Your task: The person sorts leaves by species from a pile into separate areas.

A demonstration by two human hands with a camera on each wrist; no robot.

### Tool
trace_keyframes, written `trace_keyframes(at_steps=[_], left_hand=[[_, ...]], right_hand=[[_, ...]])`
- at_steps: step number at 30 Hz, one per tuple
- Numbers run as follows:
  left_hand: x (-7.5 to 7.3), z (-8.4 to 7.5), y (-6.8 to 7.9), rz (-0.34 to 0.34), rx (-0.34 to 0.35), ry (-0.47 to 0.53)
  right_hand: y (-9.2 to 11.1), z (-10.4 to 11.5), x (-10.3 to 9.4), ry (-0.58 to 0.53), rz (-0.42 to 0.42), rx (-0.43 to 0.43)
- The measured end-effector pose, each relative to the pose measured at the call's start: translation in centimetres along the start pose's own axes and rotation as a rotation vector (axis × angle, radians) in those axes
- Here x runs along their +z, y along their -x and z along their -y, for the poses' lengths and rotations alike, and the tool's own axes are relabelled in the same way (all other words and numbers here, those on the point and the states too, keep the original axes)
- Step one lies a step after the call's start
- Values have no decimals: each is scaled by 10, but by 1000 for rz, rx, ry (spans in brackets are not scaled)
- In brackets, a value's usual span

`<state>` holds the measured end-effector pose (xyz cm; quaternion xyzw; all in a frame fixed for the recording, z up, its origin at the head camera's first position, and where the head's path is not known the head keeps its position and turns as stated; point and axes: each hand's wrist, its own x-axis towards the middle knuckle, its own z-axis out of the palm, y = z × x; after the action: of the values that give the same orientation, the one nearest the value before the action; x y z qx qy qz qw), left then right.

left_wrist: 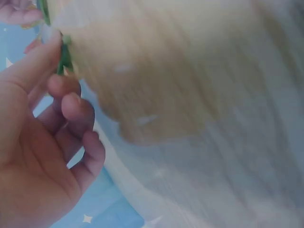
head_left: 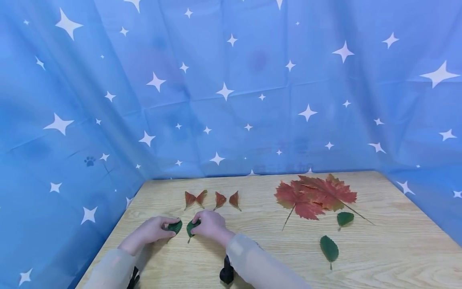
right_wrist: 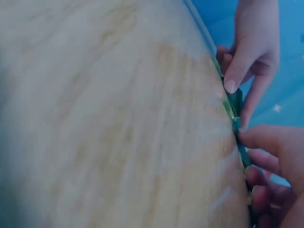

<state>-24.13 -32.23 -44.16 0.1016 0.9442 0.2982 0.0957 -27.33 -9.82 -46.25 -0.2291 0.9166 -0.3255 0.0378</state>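
My left hand (head_left: 154, 230) has a small green leaf (head_left: 176, 227) between thumb and forefinger, low over the wooden table. The same leaf (left_wrist: 65, 59) shows at its fingertips in the left wrist view. Close to its right, my right hand (head_left: 211, 224) pinches a second green leaf (head_left: 189, 229) whose stem points toward me. In the right wrist view both hands meet the leaves at the table's edge, fingertips near one another. Behind the hands lies a row of small reddish-brown leaves, among them one at the right end (head_left: 234, 200).
Large red maple leaves (head_left: 299, 199) overlap at the back right of the table (head_left: 267, 249). Two more green leaves, a smaller one (head_left: 345, 218) and a longer one (head_left: 329, 248), lie in front of them. A blue starry cloth (head_left: 252, 80) hangs behind and at the sides.
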Motion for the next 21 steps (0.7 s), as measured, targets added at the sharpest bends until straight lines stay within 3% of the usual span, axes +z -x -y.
trace_keyframes(at_steps=[4, 10, 17, 21], left_hand=[[-1, -6, -3, -71, -51, -107], [-2, -12, -1, -126, -134, -95], [-15, -25, 2, -167, -67, -76], [-24, -34, 4, -200, -20, -69]], right_hand=[[-2, -1, -4, -5, 31, -31], [-1, 3, -7, -74, 93, -35], [3, 4, -17, -145, 102, -41], [6, 2, -34, -173, 98, -63]])
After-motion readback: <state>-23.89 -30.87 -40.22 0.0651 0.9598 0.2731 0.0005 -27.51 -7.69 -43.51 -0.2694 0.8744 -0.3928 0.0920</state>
